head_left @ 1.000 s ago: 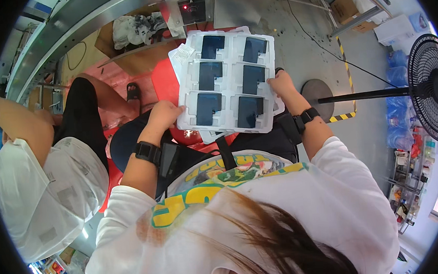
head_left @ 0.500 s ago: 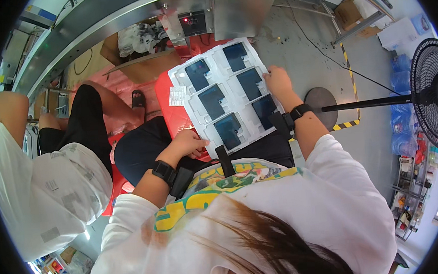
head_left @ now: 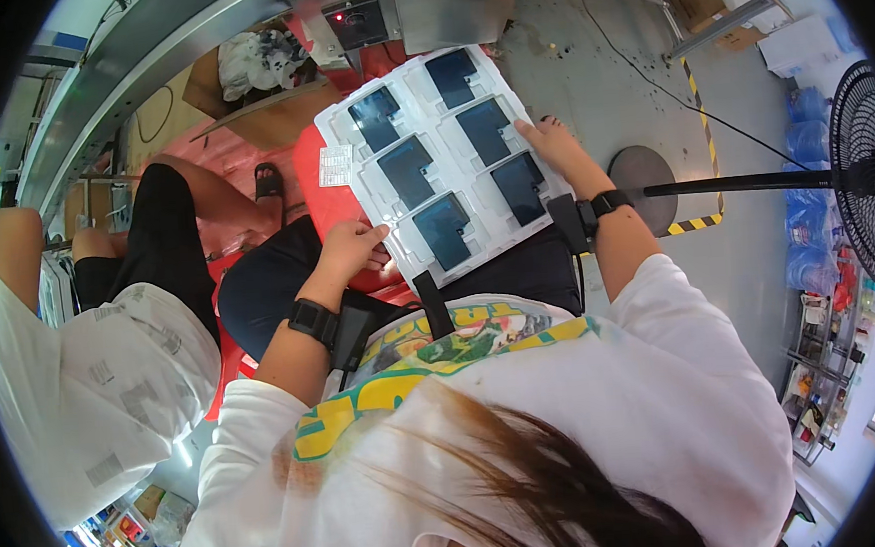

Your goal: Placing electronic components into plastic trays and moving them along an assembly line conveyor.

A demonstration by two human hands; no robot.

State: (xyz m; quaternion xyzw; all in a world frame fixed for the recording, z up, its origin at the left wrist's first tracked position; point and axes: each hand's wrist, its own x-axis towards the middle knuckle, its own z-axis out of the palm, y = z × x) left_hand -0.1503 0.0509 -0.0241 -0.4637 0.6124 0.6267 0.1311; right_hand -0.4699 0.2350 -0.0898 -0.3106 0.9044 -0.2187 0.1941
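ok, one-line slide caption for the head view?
Both hands, left hand and right hand, hold a white six-pocket tray of dark panels.

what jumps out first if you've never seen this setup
A white moulded plastic tray holding six dark rectangular panels sits at centre, tilted, gripped by the left hand at its near edge and the right hand at its right edge. A black pedestal fan stands far right.

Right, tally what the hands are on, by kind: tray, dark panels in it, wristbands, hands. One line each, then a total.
White moulded tray: 1
Dark rectangular panels in the tray: 6
Black wristbands: 2
Hands on the tray's edges: 2, left hand and right hand
Total: 11
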